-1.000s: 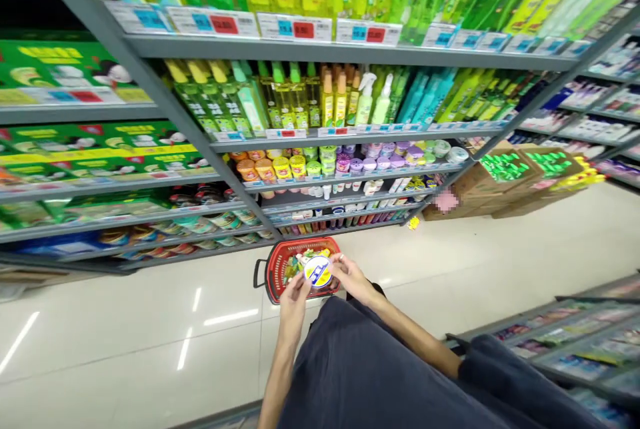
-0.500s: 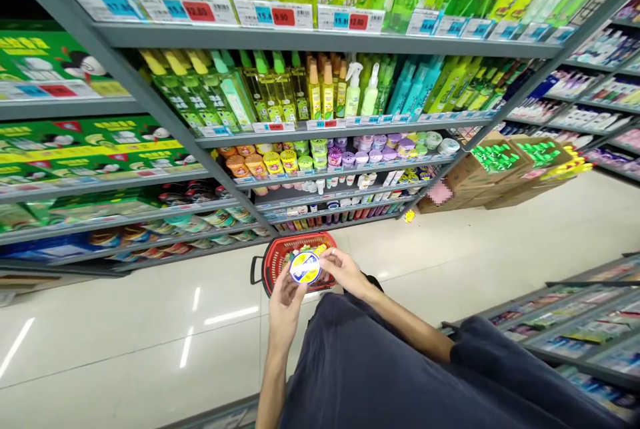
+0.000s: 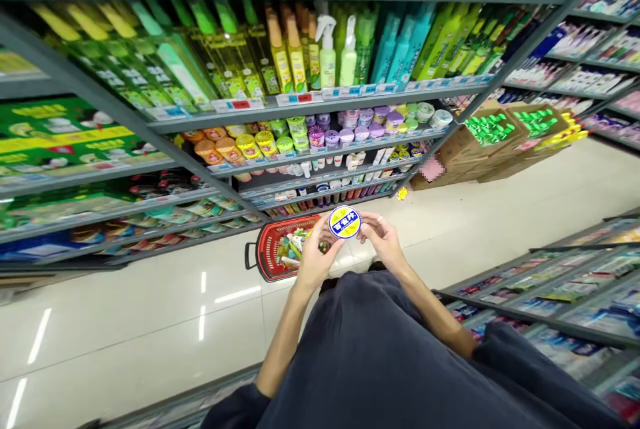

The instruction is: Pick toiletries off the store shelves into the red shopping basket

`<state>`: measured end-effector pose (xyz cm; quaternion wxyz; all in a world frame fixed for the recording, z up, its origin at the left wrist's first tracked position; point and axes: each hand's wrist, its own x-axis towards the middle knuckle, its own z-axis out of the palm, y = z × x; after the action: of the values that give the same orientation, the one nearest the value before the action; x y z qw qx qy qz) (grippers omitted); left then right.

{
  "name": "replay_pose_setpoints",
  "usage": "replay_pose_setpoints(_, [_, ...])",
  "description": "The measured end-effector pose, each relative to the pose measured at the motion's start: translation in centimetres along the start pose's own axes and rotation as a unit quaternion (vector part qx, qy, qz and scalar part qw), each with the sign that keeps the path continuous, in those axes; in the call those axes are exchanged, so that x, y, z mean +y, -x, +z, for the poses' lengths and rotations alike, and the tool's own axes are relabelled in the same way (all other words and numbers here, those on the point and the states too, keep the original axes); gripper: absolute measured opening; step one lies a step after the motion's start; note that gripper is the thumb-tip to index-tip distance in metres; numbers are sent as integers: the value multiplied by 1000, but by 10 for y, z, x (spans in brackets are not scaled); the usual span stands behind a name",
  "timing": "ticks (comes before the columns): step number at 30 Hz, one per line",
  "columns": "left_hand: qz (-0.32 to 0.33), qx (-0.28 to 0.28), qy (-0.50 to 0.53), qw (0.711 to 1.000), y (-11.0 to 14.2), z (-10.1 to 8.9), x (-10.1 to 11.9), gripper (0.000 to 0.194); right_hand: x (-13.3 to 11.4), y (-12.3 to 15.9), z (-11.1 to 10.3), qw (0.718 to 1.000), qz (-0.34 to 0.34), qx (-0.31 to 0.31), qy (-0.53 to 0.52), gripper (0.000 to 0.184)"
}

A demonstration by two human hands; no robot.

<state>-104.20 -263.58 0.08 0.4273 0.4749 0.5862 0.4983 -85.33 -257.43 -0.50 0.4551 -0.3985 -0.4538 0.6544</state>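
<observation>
A round tub [image 3: 345, 222] with a blue, yellow and white lid is held up in front of me, its printed top facing my eyes. My left hand [image 3: 317, 257] grips its left side, thumb below and fingers round the edge. On the opposite side, the fingers of my right hand [image 3: 383, 240] are bent against the rim; a ring shows on one finger. Below and to the left, a red shopping basket [image 3: 269, 252] with a black handle stands on the floor, with several colourful packages inside. My left hand covers part of the basket.
Ahead, a grey shelf rack [image 3: 320, 108] holds spray bottles [image 3: 327, 59] and lidded jars [image 3: 249, 146]. Cardboard boxes [image 3: 450, 149] of green-capped bottles stand at the right end. Another shelf [image 3: 530, 282] lies close on my right. A yellow sticker [image 3: 402, 194] marks the pale tiled floor.
Both hands have moved right and up in view with the tub, and its lid print now faces me more squarely. The view has shifted closer to the shelves, and more of the basket's contents shows.
</observation>
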Motion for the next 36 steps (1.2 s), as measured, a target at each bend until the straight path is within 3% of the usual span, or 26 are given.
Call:
replay_pose_setpoints(5, [-34, -57, 24, 997, -23, 62, 21, 78, -6, -8, -67, 999, 2, -18, -34, 58])
replay_pose_setpoints(9, [-73, -63, -2, 995, -40, 139, 28, 86, -9, -6, -143, 997, 12, -28, -66, 59])
replay_pose_setpoints(16, [-101, -57, -78, 990, -64, 281, 9, 82, -13, -17, -282, 997, 49, -7, -62, 52])
replay_pose_setpoints(19, [-87, -53, -143, 985, -85, 324, 0, 77, -11, -34, -330, 997, 66, 10, -50, 47])
replay_pose_setpoints(23, [-53, -73, -205, 975, -129, 366, -16, 66, -1, -66, -378, 995, 90, 26, -27, 44])
replay_pose_setpoints(28, [-61, -107, -199, 972, -195, 403, -64, 66, 20, -120, -422, 993, 108, 51, 5, 45])
replay_pose_setpoints(32, [-77, -146, -183, 969, -255, 433, -131, 79, 55, -175, -460, 988, 126, 75, 58, 44])
replay_pose_setpoints(36, [-51, -164, -230, 958, -319, 461, -196, 68, 105, -238, -503, 983, 142, 74, 91, 44])
